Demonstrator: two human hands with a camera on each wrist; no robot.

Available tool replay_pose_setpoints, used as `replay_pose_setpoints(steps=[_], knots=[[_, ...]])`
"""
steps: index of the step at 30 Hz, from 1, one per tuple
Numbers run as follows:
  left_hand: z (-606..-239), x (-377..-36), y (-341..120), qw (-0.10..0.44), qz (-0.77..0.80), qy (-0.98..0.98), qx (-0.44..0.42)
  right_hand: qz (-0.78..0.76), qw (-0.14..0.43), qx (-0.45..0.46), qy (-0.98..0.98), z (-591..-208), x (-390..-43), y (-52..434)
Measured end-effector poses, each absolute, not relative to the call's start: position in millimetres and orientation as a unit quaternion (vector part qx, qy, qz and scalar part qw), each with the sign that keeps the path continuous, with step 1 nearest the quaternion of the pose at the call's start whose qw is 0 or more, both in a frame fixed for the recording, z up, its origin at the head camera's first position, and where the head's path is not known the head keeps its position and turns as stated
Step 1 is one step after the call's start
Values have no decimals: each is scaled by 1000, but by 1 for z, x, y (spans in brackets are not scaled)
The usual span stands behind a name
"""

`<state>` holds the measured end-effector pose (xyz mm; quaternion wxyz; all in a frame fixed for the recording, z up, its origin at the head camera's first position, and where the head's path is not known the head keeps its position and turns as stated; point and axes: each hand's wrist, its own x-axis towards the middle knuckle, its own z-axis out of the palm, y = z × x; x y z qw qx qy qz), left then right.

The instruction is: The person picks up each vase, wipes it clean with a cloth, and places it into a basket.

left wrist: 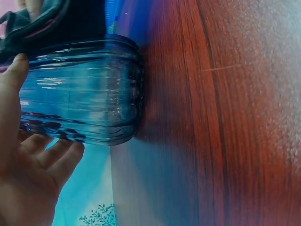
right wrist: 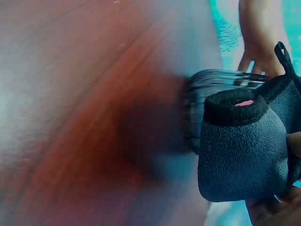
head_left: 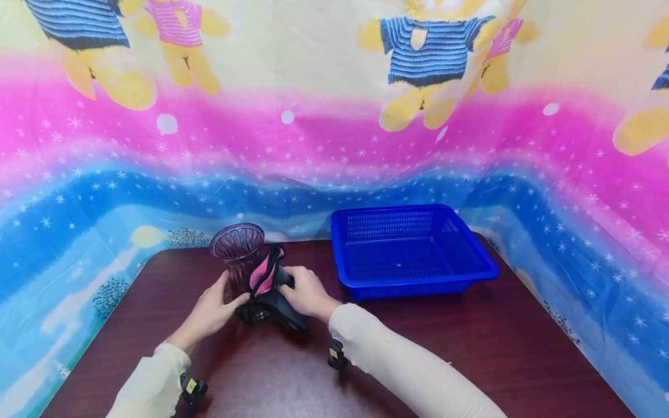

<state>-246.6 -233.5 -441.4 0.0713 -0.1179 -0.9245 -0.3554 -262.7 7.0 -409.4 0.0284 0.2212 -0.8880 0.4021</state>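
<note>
The left grip (head_left: 213, 306) holds a glass vase (head_left: 238, 270), the right grip (head_left: 309, 293) a gray cloth (head_left: 277, 301), toward the bench's (head_left: 512, 339) back-left corner.

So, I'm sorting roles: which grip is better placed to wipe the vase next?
Probably the right grip: it holds the grey cloth beside the glass vase, which occupies the left grip.
</note>
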Motion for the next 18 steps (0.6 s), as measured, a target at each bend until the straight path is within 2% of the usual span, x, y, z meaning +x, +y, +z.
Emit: replay_pose_setpoints(steps=[7,18], knots=[[-440,-244,-233,62,-356,-924,-124,359,27,227,-905,-433,-263,11],[-437,-243,-234,45,-350,-930,-106,298,7,213,-930,-446,-259,12]])
